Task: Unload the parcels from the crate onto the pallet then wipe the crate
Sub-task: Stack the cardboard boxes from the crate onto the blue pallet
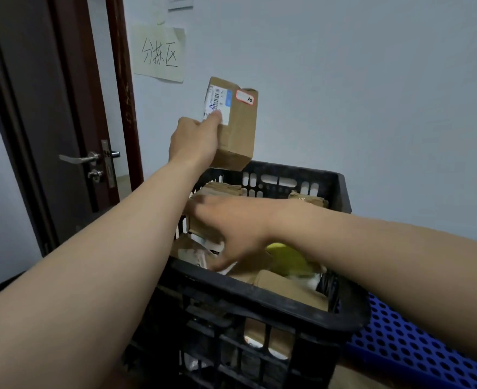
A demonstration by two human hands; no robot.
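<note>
Small brown cardboard parcel (pixel 235 130), upright, with its white barcode label and red-edged sticker facing me, gripped in my left hand (pixel 195 141) above the black slotted crate (pixel 259 293). More brown parcels (pixel 282 282) lie inside. The blue perforated pallet (pixel 416 346) is at the crate's right.

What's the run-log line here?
left hand: holds brown cardboard parcel above black plastic crate | right hand: open over other parcels inside

Left arm: bare, stretched forward and upward from the lower left.
Left hand (pixel 195 141): raised, seen from the back; a parcel (pixel 237 130) is gripped, with one digit pressed on its near face.
Right arm: bare, reached across from the right edge.
Right hand (pixel 231 228): held lower, palm down, fingers (pixel 203 209) stretched leftward, thumb pointed down; blurred.
</note>
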